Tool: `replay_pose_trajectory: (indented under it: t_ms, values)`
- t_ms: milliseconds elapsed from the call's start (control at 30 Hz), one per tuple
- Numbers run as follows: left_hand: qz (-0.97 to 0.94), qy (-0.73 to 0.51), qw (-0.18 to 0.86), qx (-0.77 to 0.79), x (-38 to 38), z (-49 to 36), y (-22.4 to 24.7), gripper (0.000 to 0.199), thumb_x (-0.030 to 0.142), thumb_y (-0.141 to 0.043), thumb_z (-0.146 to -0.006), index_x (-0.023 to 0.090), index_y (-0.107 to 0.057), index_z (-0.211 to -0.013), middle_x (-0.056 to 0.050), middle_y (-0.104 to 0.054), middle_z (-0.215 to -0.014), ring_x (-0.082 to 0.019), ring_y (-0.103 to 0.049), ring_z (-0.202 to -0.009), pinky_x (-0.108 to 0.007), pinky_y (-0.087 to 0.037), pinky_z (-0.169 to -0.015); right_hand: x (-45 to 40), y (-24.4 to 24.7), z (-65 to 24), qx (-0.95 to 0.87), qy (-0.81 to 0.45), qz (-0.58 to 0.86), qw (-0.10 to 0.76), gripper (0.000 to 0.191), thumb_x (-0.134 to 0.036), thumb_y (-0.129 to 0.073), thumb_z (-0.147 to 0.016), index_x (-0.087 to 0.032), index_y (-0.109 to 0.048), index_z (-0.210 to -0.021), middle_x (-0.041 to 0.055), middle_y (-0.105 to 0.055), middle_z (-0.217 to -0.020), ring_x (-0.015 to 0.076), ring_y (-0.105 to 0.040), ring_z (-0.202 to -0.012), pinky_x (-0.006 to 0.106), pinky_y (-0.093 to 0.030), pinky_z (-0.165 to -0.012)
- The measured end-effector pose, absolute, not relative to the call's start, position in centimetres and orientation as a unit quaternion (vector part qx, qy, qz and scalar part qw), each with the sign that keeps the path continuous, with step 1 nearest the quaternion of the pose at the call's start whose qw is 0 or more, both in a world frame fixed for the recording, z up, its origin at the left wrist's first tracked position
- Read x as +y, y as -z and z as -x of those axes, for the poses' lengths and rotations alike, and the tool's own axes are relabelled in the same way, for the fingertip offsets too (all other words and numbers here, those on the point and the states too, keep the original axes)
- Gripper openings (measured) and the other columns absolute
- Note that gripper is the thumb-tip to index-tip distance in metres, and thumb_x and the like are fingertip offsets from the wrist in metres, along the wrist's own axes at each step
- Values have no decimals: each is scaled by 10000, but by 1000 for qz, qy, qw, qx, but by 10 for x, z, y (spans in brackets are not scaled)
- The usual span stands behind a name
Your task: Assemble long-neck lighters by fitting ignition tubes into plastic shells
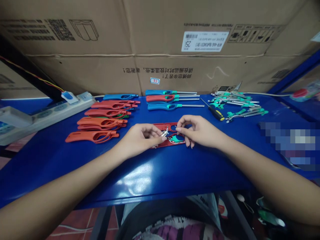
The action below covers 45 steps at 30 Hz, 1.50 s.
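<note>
In front of me lie two red lighter shell halves (160,126), one behind the other. A green trigger piece (177,139) with a thin white wire rests in the nearer half. My left hand (141,138) is closed, pinching a small shiny silver-and-clear part (164,133) between thumb and fingers just above the shells. At the shells' right end is my right hand (197,131), its thumb and index finger pressed together. What they hold, if anything, is too small to make out. Its other fingers hang beside the nearer half.
Several red and orange lighter shells (86,136) are stacked at left, beside a white power strip (57,111). Assembled lighters (162,106) lie at the back. A screwdriver (217,113) and several green-and-metal inner assemblies (246,113) lie at right. A cardboard wall (100,73) stands behind.
</note>
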State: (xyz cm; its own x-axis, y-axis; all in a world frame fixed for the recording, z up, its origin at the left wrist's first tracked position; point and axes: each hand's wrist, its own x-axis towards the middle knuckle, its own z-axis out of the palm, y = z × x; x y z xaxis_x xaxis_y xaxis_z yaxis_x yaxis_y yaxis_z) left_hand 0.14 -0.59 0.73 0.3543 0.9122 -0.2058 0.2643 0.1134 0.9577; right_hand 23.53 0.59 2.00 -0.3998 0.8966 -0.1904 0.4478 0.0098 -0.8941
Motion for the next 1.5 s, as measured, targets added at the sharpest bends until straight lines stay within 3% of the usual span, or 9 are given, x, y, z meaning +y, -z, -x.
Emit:
replay_pose_trajectory:
  t_ms: [167,467,733,900,1500]
  values:
    - [-608,-283,553,494,-5,-3,-7,301,360,-838,-720,122,-698,-841,-3,-679,-689,-97,-619,-570,-212,-500,-561,19,-11,-239,-602,-575,479,280,276,-352,-776,-825,-161,-586,-880,13,-675,-742,118,-659,-494,214,-539,-376]
    - [-627,-297,531,487,-8,-4,-3,304,364,-824,-743,120,-696,-874,-17,-692,-719,-96,-596,-578,-213,-495,-546,22,-2,-236,-616,-561,446,327,456,-528,-847,-707,-139,-649,-840,2,-664,-670,93,-622,-469,186,-515,-372]
    - [-655,-292,499,487,-9,-5,-2,327,387,-817,-741,116,-725,-900,-42,-710,-773,-110,-595,-637,-230,-472,-592,23,-7,-242,-673,-559,411,256,360,-455,-793,-786,-116,-719,-884,-38,-607,-505,71,-536,-399,184,-459,-392]
    - [-660,-293,496,483,-11,-6,-3,329,387,-811,-742,113,-727,-904,-47,-708,-782,-121,-598,-654,-245,-473,-614,23,-6,-243,-695,-553,384,253,285,-395,-783,-797,-126,-710,-858,-45,-587,-536,63,-500,-424,192,-416,-412]
    - [-671,-299,481,478,-13,-7,-4,334,417,-798,-756,123,-743,-904,-39,-694,-761,-116,-571,-616,-238,-454,-572,25,-5,-246,-698,-564,366,245,305,-422,-780,-802,-132,-711,-867,-45,-579,-578,58,-468,-451,203,-368,-434]
